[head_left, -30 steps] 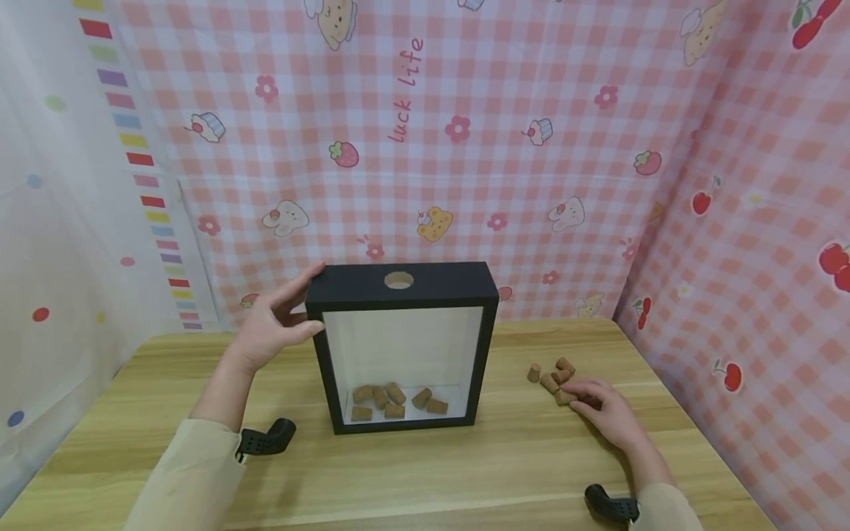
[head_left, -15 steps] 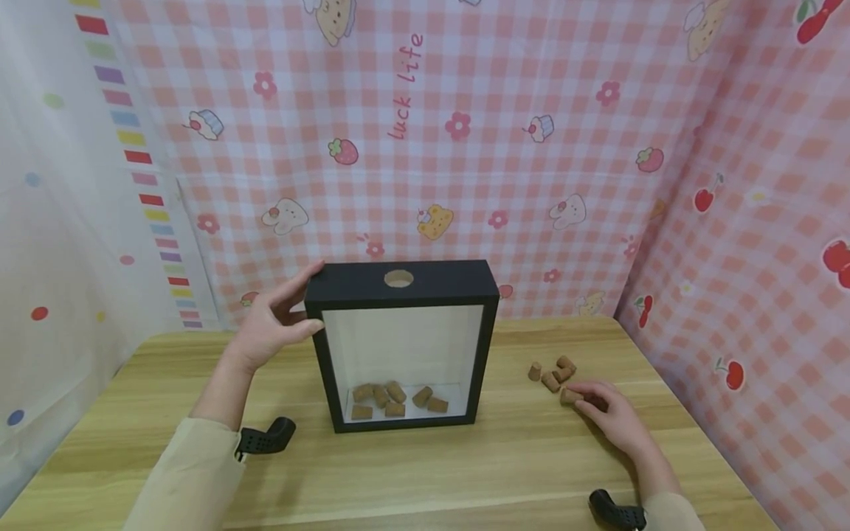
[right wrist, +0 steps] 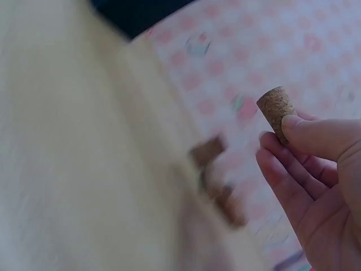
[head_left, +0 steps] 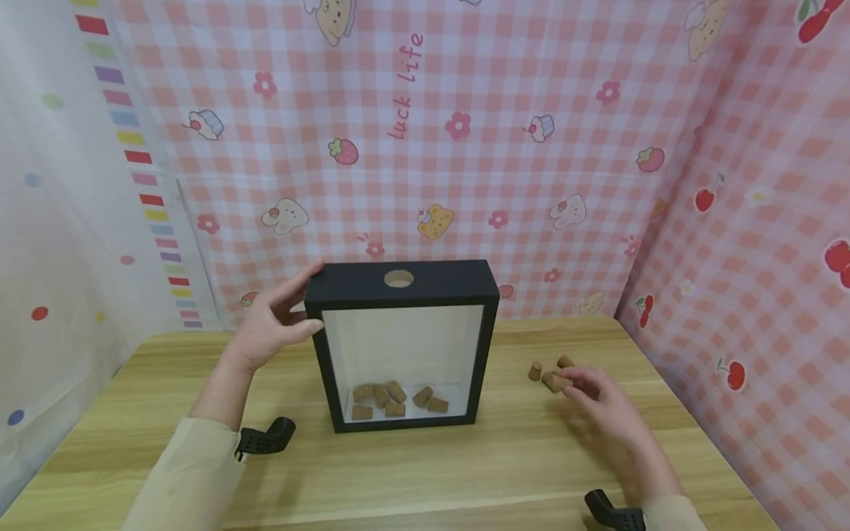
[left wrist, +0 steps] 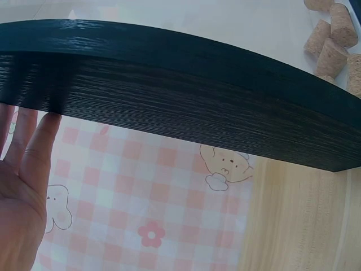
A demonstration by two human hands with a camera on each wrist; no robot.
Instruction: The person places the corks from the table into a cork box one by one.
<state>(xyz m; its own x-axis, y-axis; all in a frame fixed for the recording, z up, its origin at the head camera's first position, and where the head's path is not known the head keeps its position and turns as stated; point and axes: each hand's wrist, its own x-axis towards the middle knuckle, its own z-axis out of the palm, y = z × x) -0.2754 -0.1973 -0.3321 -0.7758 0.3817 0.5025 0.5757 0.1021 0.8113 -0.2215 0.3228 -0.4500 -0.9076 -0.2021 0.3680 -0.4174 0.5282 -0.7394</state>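
An upright black box frame (head_left: 401, 295) with a clear front stands on the table, a round hole (head_left: 399, 279) in its top. My left hand (head_left: 272, 324) holds its upper left corner, thumb at the front edge and fingers toward the back; in the left wrist view fingertips (left wrist: 48, 127) touch the side panel's rear edge. Several corks (head_left: 380, 397) lie inside at the bottom. Right of the box, my right hand (head_left: 600, 398) pinches a tapered cork (right wrist: 276, 113) between thumb and fingers, lifted above the table. Loose corks (head_left: 535, 371) lie just beyond it.
The wooden table (head_left: 398, 479) meets a pink checked cloth backdrop (head_left: 458, 184) behind and a similar cloth (head_left: 764, 295) on the right. A white dotted cloth (head_left: 60, 243) hangs at the left. Black devices (head_left: 268, 436) are strapped at both wrists.
My right hand has picked a cork off the table and raised it slightly, now in front of the other loose corks. My left hand and the box have stayed put.
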